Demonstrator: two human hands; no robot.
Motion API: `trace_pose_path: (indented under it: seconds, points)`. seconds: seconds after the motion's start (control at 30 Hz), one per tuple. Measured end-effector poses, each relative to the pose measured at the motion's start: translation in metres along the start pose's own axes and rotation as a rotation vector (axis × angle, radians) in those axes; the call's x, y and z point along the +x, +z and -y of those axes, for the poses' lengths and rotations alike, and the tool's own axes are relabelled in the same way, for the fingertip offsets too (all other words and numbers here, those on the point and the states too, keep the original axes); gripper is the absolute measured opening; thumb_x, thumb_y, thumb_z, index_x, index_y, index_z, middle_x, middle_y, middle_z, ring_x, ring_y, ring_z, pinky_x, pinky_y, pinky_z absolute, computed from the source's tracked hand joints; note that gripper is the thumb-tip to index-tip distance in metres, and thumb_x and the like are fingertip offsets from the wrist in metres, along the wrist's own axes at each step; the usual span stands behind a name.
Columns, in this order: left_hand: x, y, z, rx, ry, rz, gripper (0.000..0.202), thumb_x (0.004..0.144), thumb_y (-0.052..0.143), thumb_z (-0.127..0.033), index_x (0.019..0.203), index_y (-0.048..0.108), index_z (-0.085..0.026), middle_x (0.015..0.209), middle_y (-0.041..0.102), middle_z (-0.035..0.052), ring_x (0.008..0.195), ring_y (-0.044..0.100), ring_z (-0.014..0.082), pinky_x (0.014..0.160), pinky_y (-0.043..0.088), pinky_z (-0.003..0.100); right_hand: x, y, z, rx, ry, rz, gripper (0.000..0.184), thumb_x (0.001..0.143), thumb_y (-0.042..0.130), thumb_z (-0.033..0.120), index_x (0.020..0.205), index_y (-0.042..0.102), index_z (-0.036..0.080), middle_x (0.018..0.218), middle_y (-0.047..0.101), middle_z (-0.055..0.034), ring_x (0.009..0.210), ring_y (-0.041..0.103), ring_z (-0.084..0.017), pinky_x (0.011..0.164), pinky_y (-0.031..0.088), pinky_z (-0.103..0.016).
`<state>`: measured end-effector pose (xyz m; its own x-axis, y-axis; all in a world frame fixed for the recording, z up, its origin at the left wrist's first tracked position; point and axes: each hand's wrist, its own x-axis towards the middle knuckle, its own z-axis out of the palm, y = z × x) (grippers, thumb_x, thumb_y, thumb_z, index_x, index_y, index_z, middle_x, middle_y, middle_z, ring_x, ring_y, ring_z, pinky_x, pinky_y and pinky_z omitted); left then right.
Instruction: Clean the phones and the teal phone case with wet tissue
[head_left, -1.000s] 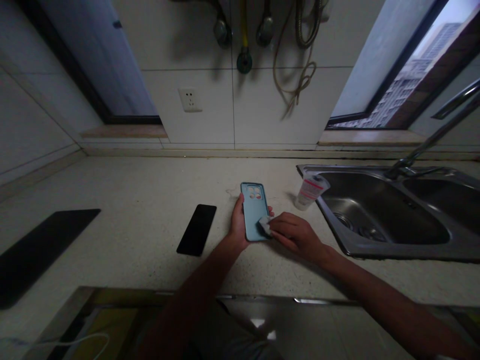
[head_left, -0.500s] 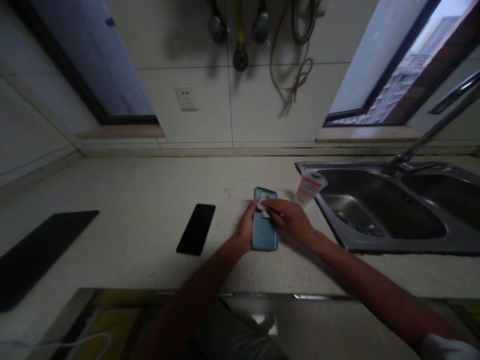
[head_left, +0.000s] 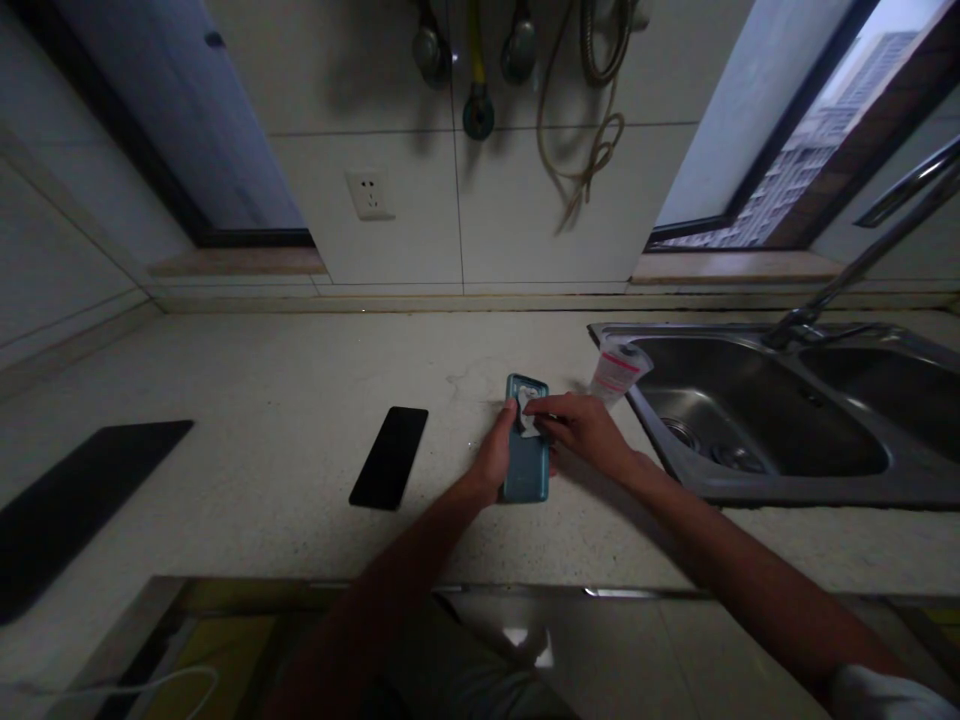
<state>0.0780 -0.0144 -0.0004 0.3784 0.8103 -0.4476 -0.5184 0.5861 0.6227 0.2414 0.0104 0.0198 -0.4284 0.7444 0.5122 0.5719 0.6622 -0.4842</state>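
Observation:
A teal phone case (head_left: 526,462) lies on the pale countertop (head_left: 262,400), back side up. My left hand (head_left: 491,455) grips its left edge and steadies it. My right hand (head_left: 583,430) pinches a small pale wipe (head_left: 528,415) and presses it on the upper part of the case, near the camera cut-out. A black phone (head_left: 388,456) lies flat on the counter to the left of the case, untouched.
A steel double sink (head_left: 757,420) with a tap (head_left: 847,280) fills the right side. A small white tube with a red label (head_left: 616,370) stands at the sink's left corner. A dark flat panel (head_left: 75,500) sits at the far left. Hoses hang on the tiled wall above a socket (head_left: 361,194).
My right hand has carried the wipe from the lower end of the case up to its top end. The case has shifted a little towards me under my left hand.

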Motion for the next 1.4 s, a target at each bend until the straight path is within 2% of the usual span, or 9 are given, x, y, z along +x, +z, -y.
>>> trace_pose_path:
  seconds: [0.13, 0.27, 0.47, 0.57, 0.73, 0.87, 1.1, 1.23, 1.4]
  points:
    - [0.000, -0.002, -0.006, 0.027, -0.062, 0.109, 0.064, 0.097, 0.037, -0.063, 0.110, 0.069, -0.010, 0.075, 0.072, 0.0129, 0.056, 0.069, 0.0211, 0.057, 0.058, 0.032, 0.002, -0.010, -0.009, -0.271, -0.280, 0.066, 0.022, 0.090, 0.059, 0.008, 0.097, 0.074, 0.022, 0.083, 0.079, -0.0030, 0.065, 0.068, -0.015, 0.066, 0.042, -0.028]
    - [-0.002, -0.003, -0.012, -0.020, -0.087, 0.192, 0.068, 0.097, 0.030, -0.064, 0.117, 0.065, -0.010, 0.078, 0.073, 0.0141, 0.061, 0.071, 0.0233, 0.060, 0.059, 0.036, 0.000, -0.007, -0.012, -0.366, -0.393, -0.048, 0.021, 0.096, 0.054, 0.010, 0.104, 0.071, 0.020, 0.111, 0.078, -0.0077, 0.080, 0.073, -0.018, 0.070, 0.044, -0.030]
    - [-0.007, 0.002, -0.015, 0.000, -0.106, 0.218, 0.069, 0.097, 0.028, -0.063, 0.114, 0.065, -0.008, 0.080, 0.073, 0.0159, 0.065, 0.071, 0.0241, 0.061, 0.059, 0.037, -0.002, 0.001, -0.014, -0.252, -0.215, -0.250, 0.023, 0.096, 0.054, 0.015, 0.110, 0.072, 0.021, 0.102, 0.079, -0.0081, 0.086, 0.075, -0.021, 0.072, 0.054, -0.032]
    - [-0.007, 0.002, -0.012, 0.018, -0.113, 0.204, 0.066, 0.098, 0.029, -0.063, 0.111, 0.066, -0.009, 0.079, 0.073, 0.0147, 0.062, 0.071, 0.0234, 0.058, 0.059, 0.036, -0.003, 0.004, -0.010, -0.134, -0.161, -0.285, 0.024, 0.096, 0.054, 0.017, 0.111, 0.072, 0.022, 0.103, 0.078, -0.0074, 0.089, 0.075, -0.022, 0.075, 0.057, -0.033]
    - [-0.005, 0.000, -0.009, 0.005, -0.122, 0.170, 0.061, 0.097, 0.035, -0.063, 0.111, 0.066, -0.012, 0.073, 0.072, 0.0103, 0.056, 0.070, 0.0217, 0.055, 0.057, 0.033, -0.006, 0.011, -0.001, -0.141, -0.079, -0.173, 0.025, 0.094, 0.055, 0.016, 0.111, 0.072, 0.021, 0.101, 0.078, -0.0086, 0.085, 0.074, -0.022, 0.070, 0.055, -0.030]
    - [-0.004, -0.001, -0.010, -0.006, -0.119, 0.149, 0.063, 0.097, 0.034, -0.063, 0.112, 0.066, -0.011, 0.073, 0.072, 0.0111, 0.057, 0.070, 0.0215, 0.057, 0.058, 0.033, -0.005, 0.010, 0.002, -0.177, 0.006, -0.075, 0.024, 0.091, 0.055, 0.014, 0.108, 0.072, 0.020, 0.094, 0.077, -0.0084, 0.075, 0.071, -0.021, 0.064, 0.050, -0.028]
    - [-0.003, -0.002, -0.008, 0.030, -0.118, 0.177, 0.068, 0.096, 0.031, -0.065, 0.111, 0.067, -0.009, 0.080, 0.073, 0.0147, 0.063, 0.072, 0.0239, 0.060, 0.059, 0.037, -0.002, -0.005, -0.001, -0.179, -0.013, -0.002, 0.019, 0.089, 0.056, 0.014, 0.099, 0.072, 0.019, 0.077, 0.073, -0.0051, 0.062, 0.064, -0.017, 0.058, 0.042, -0.025]
    - [-0.004, -0.001, -0.011, 0.070, -0.103, 0.204, 0.072, 0.097, 0.027, -0.066, 0.113, 0.066, -0.008, 0.082, 0.073, 0.0164, 0.063, 0.071, 0.0243, 0.058, 0.059, 0.037, -0.004, -0.008, -0.004, -0.270, -0.072, -0.093, 0.023, 0.088, 0.052, 0.011, 0.095, 0.073, 0.019, 0.076, 0.073, -0.0060, 0.066, 0.065, -0.019, 0.062, 0.043, -0.027]
    - [-0.005, -0.004, -0.015, 0.045, -0.047, 0.226, 0.066, 0.097, 0.030, -0.065, 0.122, 0.061, -0.013, 0.087, 0.073, 0.0153, 0.068, 0.072, 0.0246, 0.061, 0.060, 0.038, -0.005, -0.010, -0.011, -0.309, -0.061, -0.334, 0.019, 0.091, 0.054, 0.017, 0.095, 0.073, 0.018, 0.080, 0.075, -0.0066, 0.065, 0.066, -0.019, 0.062, 0.047, -0.029]
